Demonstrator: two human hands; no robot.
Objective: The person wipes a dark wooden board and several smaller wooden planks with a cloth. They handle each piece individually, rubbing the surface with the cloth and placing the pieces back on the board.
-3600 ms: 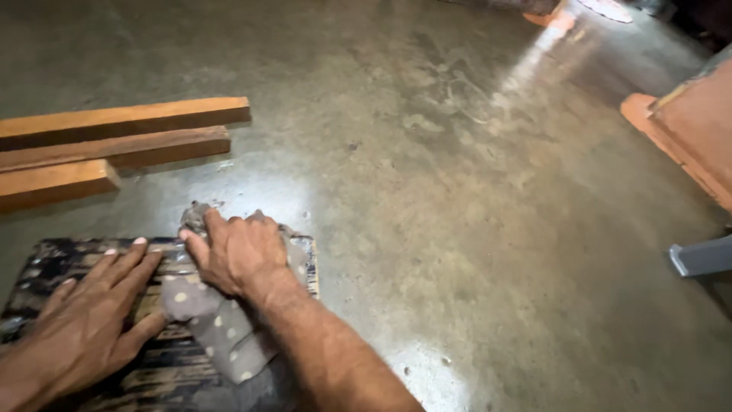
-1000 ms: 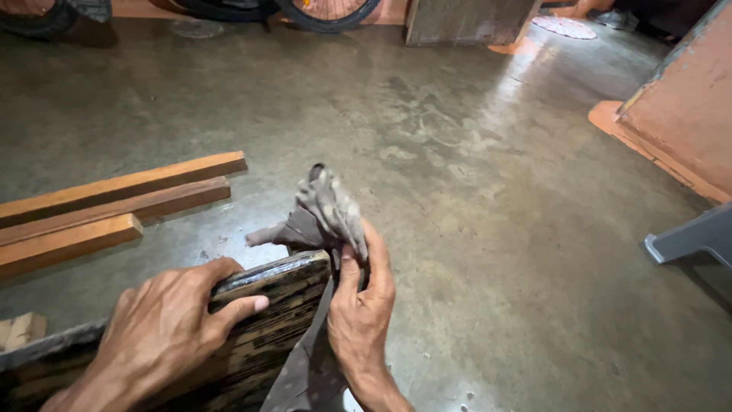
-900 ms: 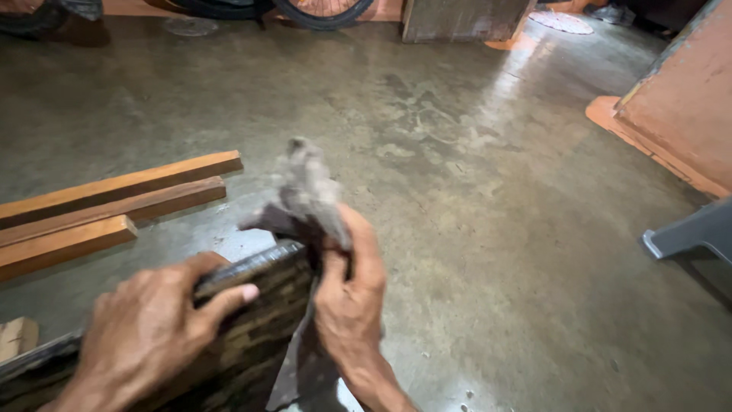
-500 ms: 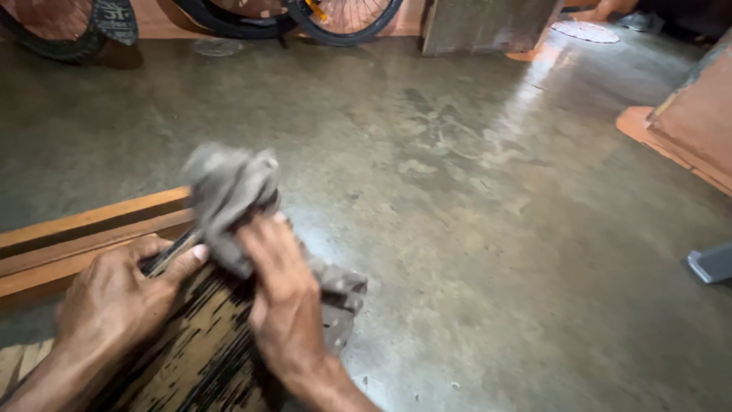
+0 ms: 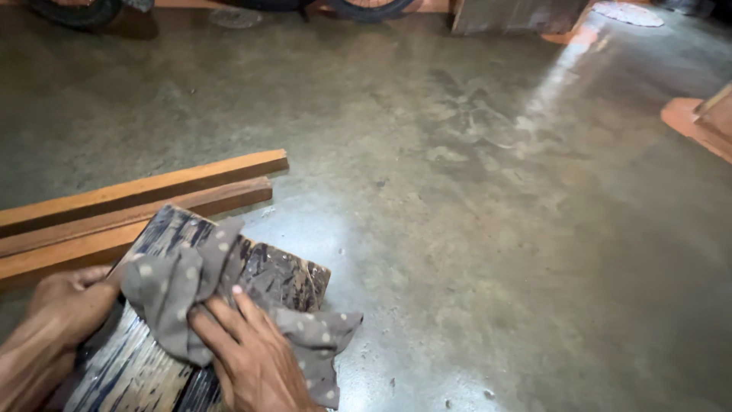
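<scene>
Cloth [image 5: 183, 286] that we held bunched up off the board half a second ago now lies spread on its face, our right hand [image 5: 252, 358] pressing flat on it. Our left hand [image 5: 65, 305] grips the dark streaked board [image 5: 282, 275] by its left edge, beside the wooden battens [image 5: 152, 194]; wiping resumes.
</scene>
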